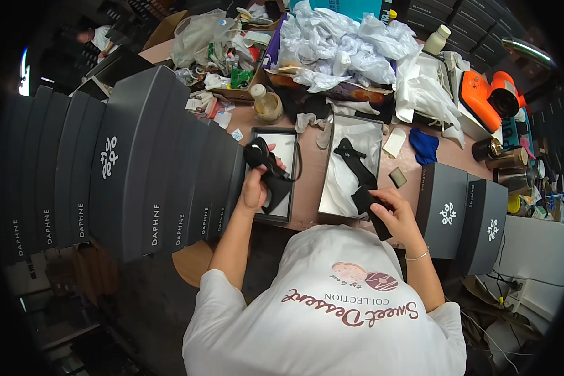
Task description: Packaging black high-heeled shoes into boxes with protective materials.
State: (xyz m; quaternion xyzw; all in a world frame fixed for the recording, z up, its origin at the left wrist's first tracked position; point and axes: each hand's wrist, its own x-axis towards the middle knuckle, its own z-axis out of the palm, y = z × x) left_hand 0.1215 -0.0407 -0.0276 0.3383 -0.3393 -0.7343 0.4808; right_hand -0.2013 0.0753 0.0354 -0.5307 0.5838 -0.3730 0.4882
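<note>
A black strappy shoe (264, 155) is in my left hand (255, 188), its fingers closed round it above a shallow dark box part (286, 139) with a white inside. Right of that stands an open shoebox (375, 128) lined with white tissue paper (336, 185). Lying on the tissue is another black shoe (355, 164) with a strap at its far end. At the box's near right corner, my right hand (397, 214) pinches a flat black piece (368, 205); whether it is cloth or part of a shoe I cannot tell.
Dark shoeboxes (141, 163) stand in a long row at the left, with more boxes (443, 207) at the right. Beyond are a carton of crumpled white paper (351, 44), a glass jar (266, 103), a blue cloth (424, 146) and an orange device (479, 99).
</note>
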